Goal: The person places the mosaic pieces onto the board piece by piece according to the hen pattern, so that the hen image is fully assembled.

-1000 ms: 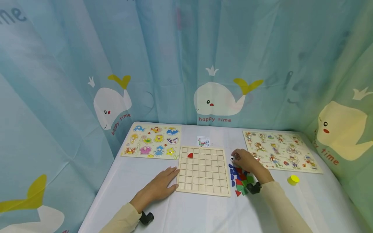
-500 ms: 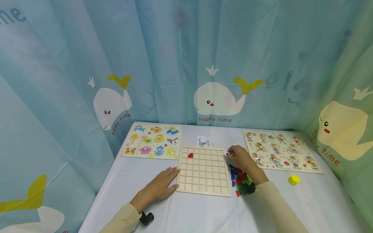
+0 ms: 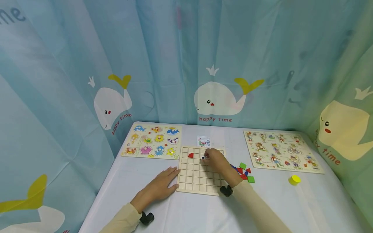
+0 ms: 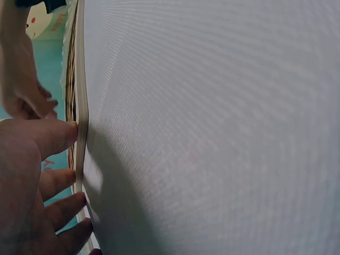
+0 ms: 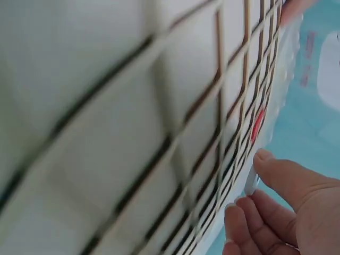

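A square wooden grid board [image 3: 192, 176] lies on the white table, with a red quarter-circle piece [image 3: 190, 155] in one of its upper-left cells. My left hand [image 3: 161, 184] lies flat on the table, its fingertips and thumb at the board's left edge; the left wrist view shows the fingers [image 4: 62, 210] fairly straight along that edge. Over the upper part of the board, my right hand [image 3: 216, 161] pinches a small white piece with a black dot [image 3: 203, 158] between thumb and fingers. Seen edge-on in the right wrist view, that white piece [image 5: 252, 181] is thin.
Behind the board lies a small picture card [image 3: 203, 141]. Several red, blue and green pieces [image 3: 251, 179] sit right of it, partly hidden by my right arm. A sea-animal puzzle [image 3: 150, 142], a sports-figure puzzle [image 3: 281, 150] and a yellow cylinder [image 3: 295, 180] lie around. A curtain [image 3: 163, 64] hangs behind.
My right hand has moved left with the white piece, from beside the coloured pieces to over the grid board. More of the coloured pieces show. My left hand has stayed in place.
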Demonstrator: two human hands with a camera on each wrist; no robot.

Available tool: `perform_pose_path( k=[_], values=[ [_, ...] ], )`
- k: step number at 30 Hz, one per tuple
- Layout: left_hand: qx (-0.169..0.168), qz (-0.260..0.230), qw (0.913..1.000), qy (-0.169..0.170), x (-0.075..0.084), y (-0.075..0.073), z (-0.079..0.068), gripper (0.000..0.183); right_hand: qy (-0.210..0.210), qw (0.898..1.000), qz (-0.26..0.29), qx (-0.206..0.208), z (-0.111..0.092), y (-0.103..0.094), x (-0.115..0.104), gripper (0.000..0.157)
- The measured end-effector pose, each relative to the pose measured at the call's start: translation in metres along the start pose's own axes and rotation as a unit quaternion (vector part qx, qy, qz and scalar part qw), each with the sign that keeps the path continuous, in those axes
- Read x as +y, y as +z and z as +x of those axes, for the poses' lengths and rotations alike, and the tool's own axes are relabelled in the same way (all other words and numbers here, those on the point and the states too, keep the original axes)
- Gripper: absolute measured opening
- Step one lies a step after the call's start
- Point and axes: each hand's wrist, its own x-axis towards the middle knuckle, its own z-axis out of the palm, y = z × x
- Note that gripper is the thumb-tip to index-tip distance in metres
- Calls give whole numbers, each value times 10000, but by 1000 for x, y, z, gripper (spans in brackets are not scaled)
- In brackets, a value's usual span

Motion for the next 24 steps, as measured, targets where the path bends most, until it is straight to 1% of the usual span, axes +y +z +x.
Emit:
perform_pose_path(
  k=[2,5,9,13,19,24],
  values=[
    [-6,11,10000,-10,-1,0,0,65,9,10000,-38,-28,3,10,-11,18],
    [-2,1,10000,-16,-1,0,0,64,-87,9999,-118,25,8,21,-25,19],
    [11,-37,10000,11,-2,-1,0,64,-144,9991,-368,131,15,33,-36,21],
    [18,-28,10000,20,-1,-1,0,64,-134,9984,-533,114,20,38,-38,25],
    [36,-23,10000,26,-1,0,0,64,-207,9987,-475,38,23,38,-37,28],
    [55,-21,10000,58,0,-2,0,64,-119,9987,-470,-155,24,38,-39,28]
  ],
)
